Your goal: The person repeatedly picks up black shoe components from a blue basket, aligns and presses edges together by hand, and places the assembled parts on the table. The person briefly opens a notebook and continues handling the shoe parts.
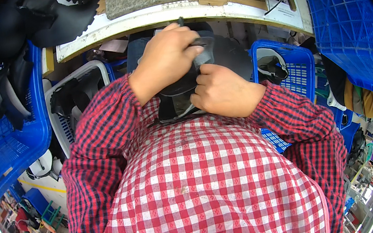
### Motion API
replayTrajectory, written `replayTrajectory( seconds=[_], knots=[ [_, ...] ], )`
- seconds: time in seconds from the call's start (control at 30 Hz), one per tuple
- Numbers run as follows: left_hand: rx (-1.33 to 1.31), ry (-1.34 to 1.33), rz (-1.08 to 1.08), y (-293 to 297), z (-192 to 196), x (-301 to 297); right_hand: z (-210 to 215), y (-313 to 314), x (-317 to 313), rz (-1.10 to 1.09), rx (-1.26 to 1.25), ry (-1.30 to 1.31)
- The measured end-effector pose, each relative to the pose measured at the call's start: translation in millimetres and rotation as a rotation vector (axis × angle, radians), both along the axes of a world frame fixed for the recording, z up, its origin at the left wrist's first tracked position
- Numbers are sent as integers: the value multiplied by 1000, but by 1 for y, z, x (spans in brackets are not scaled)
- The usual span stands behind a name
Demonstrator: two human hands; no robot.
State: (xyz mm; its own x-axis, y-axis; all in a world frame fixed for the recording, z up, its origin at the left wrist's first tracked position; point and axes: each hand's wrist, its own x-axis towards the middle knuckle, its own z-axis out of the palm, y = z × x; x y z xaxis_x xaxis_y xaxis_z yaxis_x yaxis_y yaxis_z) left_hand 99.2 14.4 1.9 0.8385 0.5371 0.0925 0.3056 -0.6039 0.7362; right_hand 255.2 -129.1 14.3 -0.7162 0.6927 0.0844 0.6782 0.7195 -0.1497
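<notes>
Head view: the left hand [165, 56] and right hand [220, 89] each keep a closed grip on a black shoe upper piece [179, 94]. Both wrists are bent inward above the lap. The piece's long axis runs roughly vertical, below the desk [183, 12] near edge.

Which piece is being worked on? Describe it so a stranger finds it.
Start at the pale workbench edge, then drop to the left hand and right hand. Both grip a dark, flat, flexible piece with pale edging. Unlike similar pieces in the blue plastic baskets, it is held.
</notes>
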Motion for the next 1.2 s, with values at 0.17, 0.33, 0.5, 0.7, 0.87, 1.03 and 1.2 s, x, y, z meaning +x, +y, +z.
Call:
replayTrajectory(
  seconds=[0.17,0.33,0.5,0.7,0.87,1.03,1.2],
  knots=[
    [-735,-138,565,-3,-23,-101,-7,-27,15,-209,179,178],
    [-1048,-330,505,-25,-26,-165,-15,-28,21,-163,119,185],
    [-543,-467,565,2,15,-105,-7,-13,12,-46,52,125],
    [833,-464,315,99,22,-14,2,-13,3,-58,47,112],
    [632,77,214,120,-6,-2,1,-16,5,-85,56,111],
    [859,47,91,84,32,-32,-2,-13,7,-67,72,130],
    [-170,662,9,21,30,-68,-4,-11,5,-79,141,177]
  ],
)
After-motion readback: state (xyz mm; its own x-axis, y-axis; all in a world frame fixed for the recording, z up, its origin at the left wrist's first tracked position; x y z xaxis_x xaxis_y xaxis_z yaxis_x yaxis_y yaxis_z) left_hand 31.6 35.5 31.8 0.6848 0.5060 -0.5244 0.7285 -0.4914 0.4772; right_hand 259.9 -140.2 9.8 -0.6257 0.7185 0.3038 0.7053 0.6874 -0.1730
